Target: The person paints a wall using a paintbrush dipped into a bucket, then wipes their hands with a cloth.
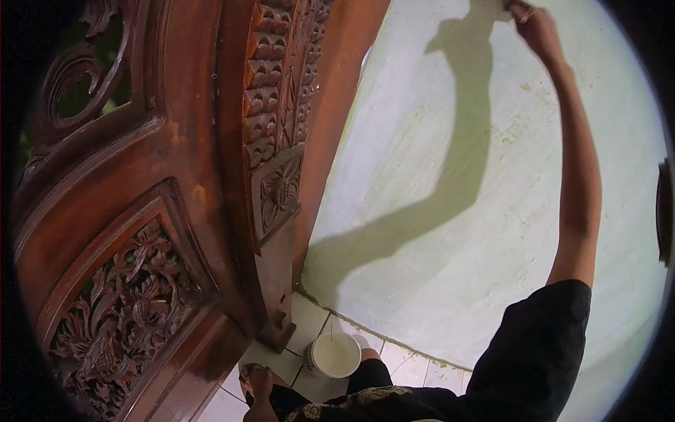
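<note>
My right arm is stretched up along a pale green-white wall (415, 239). My right hand (538, 32) is closed at the top edge of the view, its fingertips cut off and holding something I cannot make out. The arm's dark shadow falls across the wall to the left. Low down, my left hand (259, 383) hangs beside my leg, its fingers blurred and partly dark, so I cannot tell whether they are closed. To its right is a white bucket (337, 355) with pale liquid in it, apart from the hand.
Carved brown woodwork (140, 302) fills the left side, with a carved post (278, 190) against the wall. White floor tiles (309, 320) lie around the bucket. A dark object (664, 211) shows at the right rim.
</note>
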`<move>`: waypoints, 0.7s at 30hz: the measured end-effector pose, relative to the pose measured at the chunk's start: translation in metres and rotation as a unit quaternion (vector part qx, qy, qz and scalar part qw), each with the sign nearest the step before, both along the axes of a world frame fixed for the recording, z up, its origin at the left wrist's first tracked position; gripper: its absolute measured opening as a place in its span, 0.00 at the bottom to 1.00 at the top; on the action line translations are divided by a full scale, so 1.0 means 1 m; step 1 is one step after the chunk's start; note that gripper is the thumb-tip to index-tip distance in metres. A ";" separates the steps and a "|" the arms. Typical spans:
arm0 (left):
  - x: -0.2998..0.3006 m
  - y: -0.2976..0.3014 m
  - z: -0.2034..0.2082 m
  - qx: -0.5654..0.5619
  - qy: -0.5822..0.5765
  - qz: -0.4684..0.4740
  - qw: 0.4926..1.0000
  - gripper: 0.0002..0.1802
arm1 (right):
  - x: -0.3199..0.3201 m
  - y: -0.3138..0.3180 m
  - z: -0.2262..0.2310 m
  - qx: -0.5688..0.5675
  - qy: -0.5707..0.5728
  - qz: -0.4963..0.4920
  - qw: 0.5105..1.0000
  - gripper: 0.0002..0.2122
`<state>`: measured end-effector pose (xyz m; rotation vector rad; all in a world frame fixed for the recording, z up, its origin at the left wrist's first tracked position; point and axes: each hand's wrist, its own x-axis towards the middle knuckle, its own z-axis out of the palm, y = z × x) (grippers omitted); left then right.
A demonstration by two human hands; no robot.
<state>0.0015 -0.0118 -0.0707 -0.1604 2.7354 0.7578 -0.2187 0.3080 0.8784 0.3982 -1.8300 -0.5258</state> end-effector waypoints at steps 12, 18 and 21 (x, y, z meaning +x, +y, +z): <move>-0.010 0.013 0.048 -0.056 0.116 0.047 0.991 0.18 | 0.059 0.000 -0.190 -0.039 -0.533 0.135 0.834 0.03; -0.018 0.013 0.097 -0.006 -0.047 0.040 0.998 0.27 | 0.099 0.085 -0.038 -0.002 -0.117 0.028 0.993 0.04; -0.001 0.008 0.034 -0.070 0.079 0.118 0.987 0.28 | 0.111 0.089 -0.001 0.010 0.064 -0.099 0.993 0.08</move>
